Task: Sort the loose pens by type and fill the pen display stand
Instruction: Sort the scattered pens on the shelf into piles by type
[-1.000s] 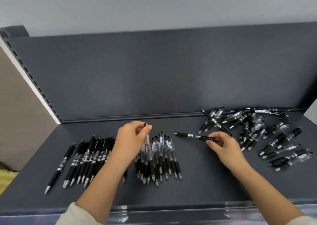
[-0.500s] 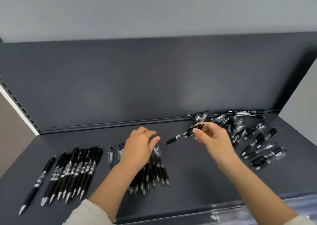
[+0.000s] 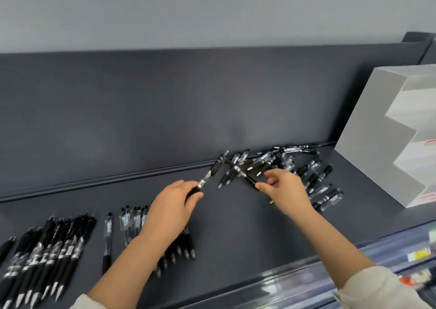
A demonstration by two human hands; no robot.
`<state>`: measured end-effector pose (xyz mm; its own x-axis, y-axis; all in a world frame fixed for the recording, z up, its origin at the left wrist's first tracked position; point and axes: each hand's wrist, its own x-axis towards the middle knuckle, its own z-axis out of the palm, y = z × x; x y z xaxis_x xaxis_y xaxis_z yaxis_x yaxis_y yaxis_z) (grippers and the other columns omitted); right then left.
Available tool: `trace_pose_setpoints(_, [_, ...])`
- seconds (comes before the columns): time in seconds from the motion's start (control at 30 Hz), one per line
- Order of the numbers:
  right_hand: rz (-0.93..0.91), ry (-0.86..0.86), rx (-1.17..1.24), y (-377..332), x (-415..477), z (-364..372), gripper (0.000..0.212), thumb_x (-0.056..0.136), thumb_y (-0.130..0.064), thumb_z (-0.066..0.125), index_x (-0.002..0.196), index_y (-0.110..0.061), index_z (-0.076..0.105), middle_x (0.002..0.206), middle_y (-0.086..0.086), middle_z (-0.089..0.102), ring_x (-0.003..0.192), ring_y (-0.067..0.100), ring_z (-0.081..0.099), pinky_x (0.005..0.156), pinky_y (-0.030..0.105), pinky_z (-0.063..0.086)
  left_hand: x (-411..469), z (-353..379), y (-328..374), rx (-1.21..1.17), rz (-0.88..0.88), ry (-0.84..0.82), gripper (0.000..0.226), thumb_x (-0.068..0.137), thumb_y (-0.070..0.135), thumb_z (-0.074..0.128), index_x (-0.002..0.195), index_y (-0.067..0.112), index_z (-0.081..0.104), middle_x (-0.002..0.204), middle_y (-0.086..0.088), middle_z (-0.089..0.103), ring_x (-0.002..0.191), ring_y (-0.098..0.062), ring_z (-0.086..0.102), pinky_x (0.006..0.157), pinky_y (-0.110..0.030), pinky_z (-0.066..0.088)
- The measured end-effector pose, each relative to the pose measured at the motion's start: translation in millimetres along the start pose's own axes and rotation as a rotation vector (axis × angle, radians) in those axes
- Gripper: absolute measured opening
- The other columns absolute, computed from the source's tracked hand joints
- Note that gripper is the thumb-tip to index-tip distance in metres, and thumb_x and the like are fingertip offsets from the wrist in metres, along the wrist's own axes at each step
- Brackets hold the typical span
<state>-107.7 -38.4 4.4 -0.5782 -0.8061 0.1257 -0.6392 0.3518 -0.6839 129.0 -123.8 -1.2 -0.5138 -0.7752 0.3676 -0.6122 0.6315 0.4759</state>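
Note:
My left hand (image 3: 173, 210) grips a black pen (image 3: 212, 169) by its grip end, and the pen points up and right. My right hand (image 3: 286, 190) is at the loose pen pile (image 3: 316, 181) by the shelf's back right. Its thumb and forefinger pinch the near end of another black pen (image 3: 243, 173) lying at the pile's left edge. A sorted row of black pens (image 3: 47, 245) lies at the left. A second row of clear-barrelled pens (image 3: 132, 218) is partly hidden under my left forearm. The white stepped display stand (image 3: 377, 143) stands at the right.
One single pen (image 3: 108, 234) lies between the two sorted rows. The dark shelf (image 3: 236, 226) has a back panel with a ridge along its foot. A clear strip (image 3: 295, 278) runs along the front edge, with blurred goods below at the right.
The pen that my right hand held is now in my left hand. My right hand has gone back to the loose pile. The view has swung right, bringing in the white stand.

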Motion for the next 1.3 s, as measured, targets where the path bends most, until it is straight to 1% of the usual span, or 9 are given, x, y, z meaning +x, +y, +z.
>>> trace_pose_setpoints(0.17, [-0.008,0.028,-0.192,20,18,2,0.040,0.083,-0.031,0.067,0.116,-0.009,0.062,0.099,0.005,0.062,0.094,0.023,0.059,0.075,0.025,0.040,-1,4,4,-0.052,-0.065,-0.001,0.017,0.089,0.033,0.057,0.099,0.022,0.065,0.082,0.007,0.059,0.078,-0.012,0.058,0.077,-0.037,0.051])
trace_pose_setpoints(0.27, [-0.090,0.025,-0.290,11,27,13,0.038,0.084,-0.034,0.066,0.114,-0.011,0.063,0.108,0.008,0.059,0.102,0.026,0.056,0.080,0.030,0.044,-2,2,4,-0.054,-0.072,0.001,0.016,0.089,0.033,0.058,0.100,0.024,0.065,0.081,0.009,0.058,0.077,-0.010,0.057,0.076,-0.034,0.051])
trace_pose_setpoints(0.37, [-0.143,-0.047,-0.482,1,34,23,0.037,0.085,-0.037,0.064,0.111,-0.012,0.064,0.113,0.009,0.057,0.113,0.028,0.048,0.087,0.036,0.044,-5,-4,-1,-0.044,-0.095,0.013,0.012,0.089,0.031,0.059,0.095,0.023,0.066,0.079,0.008,0.058,0.073,-0.011,0.057,0.074,-0.035,0.050])
trace_pose_setpoints(0.5, [-0.137,-0.101,-0.637,-2,37,31,0.029,0.089,-0.034,0.057,0.106,-0.010,0.062,0.114,0.010,0.057,0.112,0.031,0.047,0.086,0.037,0.042,-13,-20,-13,-0.021,-0.137,0.050,0.011,0.088,0.030,0.060,0.089,0.021,0.065,0.078,0.006,0.058,0.074,-0.011,0.057,0.074,-0.035,0.051])
trace_pose_setpoints(0.67, [-0.243,0.069,-0.367,-20,29,27,0.026,0.091,-0.028,0.055,0.105,-0.011,0.068,0.104,0.012,0.061,0.105,0.033,0.052,0.081,0.038,0.045,-32,-51,-38,0.037,-0.201,0.124,0.009,0.089,0.027,0.060,0.090,0.019,0.066,0.077,0.007,0.050,0.069,-0.006,0.050,0.062,-0.012,0.036])
trace_pose_setpoints(0.8, [-0.424,0.055,-0.192,-57,18,35,0.021,0.087,-0.020,0.063,0.103,-0.009,0.071,0.093,0.013,0.058,0.096,0.035,0.053,0.079,0.037,0.043,-61,-81,-72,0.130,-0.347,0.163,0.015,0.091,0.027,0.057,0.084,0.016,0.064,0.077,0.004,0.044,0.065,-0.008,0.048,0.058,-0.015,0.031])
trace_pose_setpoints(1.0, [-0.652,-0.177,-0.115,-119,-15,91,0.022,0.085,-0.017,0.065,0.106,-0.013,0.071,0.087,0.000,0.047,0.090,0.021,0.050,0.077,0.033,0.043,-118,-125,-118,0.185,-0.540,0.284,0.025,0.089,0.023,0.061,0.113,0.016,0.065,0.082,0.002,0.049,0.078,-0.018,0.055,0.072,-0.028,0.041])
trace_pose_setpoints(1.2, [-0.935,-0.473,-0.120,-179,-50,149,0.024,0.088,-0.018,0.062,0.111,-0.020,0.069,0.090,-0.006,0.043,0.092,0.012,0.040,0.073,0.016,0.030,-160,-150,-142,0.226,-0.568,0.318,0.029,0.086,0.021,0.065,0.114,0.014,0.065,0.080,0.002,0.051,0.067,-0.014,0.049,0.067,-0.024,0.037])
trace_pose_setpoints(1.3, [-1.010,-0.600,-0.171,-204,-58,170,0.025,0.088,-0.019,0.062,0.112,-0.021,0.069,0.092,-0.007,0.044,0.093,0.011,0.039,0.078,0.021,0.032,-170,-152,-148,0.228,-0.565,0.301,0.027,0.086,0.024,0.064,0.113,0.016,0.066,0.078,0.004,0.049,0.066,-0.013,0.049,0.064,-0.025,0.038])
